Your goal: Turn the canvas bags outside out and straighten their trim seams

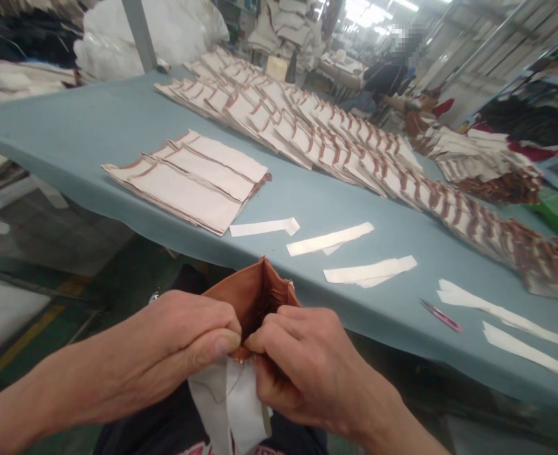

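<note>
1. The left hand [200, 328] is curled up tight, with its thumb pressing on the near edge of a brown and cream pouch [236, 294]. There is no gap left in its pinch.

2. The right hand [304, 357] is bent the same way. Its fingertips pinch the same near edge, just to the right of the left thumb. Some of its fingers are tucked under, so one cannot tell all they hold.

3. The two hands almost meet, and the pouch's near edge is caught between them. Neither hand is nearer, because both are on it.

4. The pouch is long from far to near. Its brown mouth points up and away from the person, past the fingertips, and comes to a peak close to the edge of the blue surface [55, 139].

5. The cream part hangs down under the hands, in front of the person's dark clothes [165, 420]. A white piece [245, 401] hangs there too; one cannot tell if it is joined on.

6. So the pouch is in front of the hands, between them and below them. It is held up in the air, on the person's side of the surface.

7. Ahead and left lies a flat cream stack [188, 180]. White strips [330, 240] and pink snips [442, 316] lie off to the right, well apart from both hands.
</note>
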Tool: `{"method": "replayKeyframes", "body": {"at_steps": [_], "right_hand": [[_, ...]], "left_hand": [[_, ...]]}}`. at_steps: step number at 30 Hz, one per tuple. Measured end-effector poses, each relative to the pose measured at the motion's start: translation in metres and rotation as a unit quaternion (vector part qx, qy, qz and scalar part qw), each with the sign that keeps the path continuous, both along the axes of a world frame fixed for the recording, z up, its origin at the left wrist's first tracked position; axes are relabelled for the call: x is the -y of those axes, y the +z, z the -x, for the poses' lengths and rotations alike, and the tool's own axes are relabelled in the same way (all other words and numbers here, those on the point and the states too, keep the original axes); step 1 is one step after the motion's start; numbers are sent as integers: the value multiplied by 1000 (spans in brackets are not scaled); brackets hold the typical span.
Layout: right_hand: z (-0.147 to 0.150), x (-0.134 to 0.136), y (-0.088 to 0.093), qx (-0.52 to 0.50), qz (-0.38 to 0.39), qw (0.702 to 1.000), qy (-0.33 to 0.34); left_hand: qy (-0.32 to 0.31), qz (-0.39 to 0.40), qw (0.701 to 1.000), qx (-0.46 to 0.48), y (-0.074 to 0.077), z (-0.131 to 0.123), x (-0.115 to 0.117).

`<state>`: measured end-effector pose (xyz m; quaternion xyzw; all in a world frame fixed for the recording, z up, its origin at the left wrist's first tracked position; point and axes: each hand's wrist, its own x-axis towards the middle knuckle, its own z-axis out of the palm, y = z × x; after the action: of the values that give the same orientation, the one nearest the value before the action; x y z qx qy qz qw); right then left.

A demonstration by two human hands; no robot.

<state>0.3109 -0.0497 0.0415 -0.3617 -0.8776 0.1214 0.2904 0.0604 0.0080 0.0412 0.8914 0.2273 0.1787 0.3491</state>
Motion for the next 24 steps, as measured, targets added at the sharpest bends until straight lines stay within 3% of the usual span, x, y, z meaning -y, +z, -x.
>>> {"method": "replayKeyframes", "body": {"at_steps": [4, 8, 12, 15, 19, 24], "right_hand": [[-3, 3, 5, 16, 15, 1000, -12], [-11, 2, -3, -66, 174, 982, 25], [-13, -6, -20, -120, 277, 952, 54], [-11, -8, -25, -109, 285, 950, 74], [-12, -1, -15, -55, 253, 963, 75], [-15, 4, -15, -132, 234, 962, 50]], "left_hand": [[-27, -36, 999, -14, 3, -9, 2], [-41, -149, 988, 9, -11, -12, 11], [-24, -168, 985, 43, -31, -7, 14], [-21, -153, 987, 46, -33, -3, 13], [-24, -147, 989, 23, -20, -6, 13], [7, -190, 982, -2, -8, -16, 20]]}}
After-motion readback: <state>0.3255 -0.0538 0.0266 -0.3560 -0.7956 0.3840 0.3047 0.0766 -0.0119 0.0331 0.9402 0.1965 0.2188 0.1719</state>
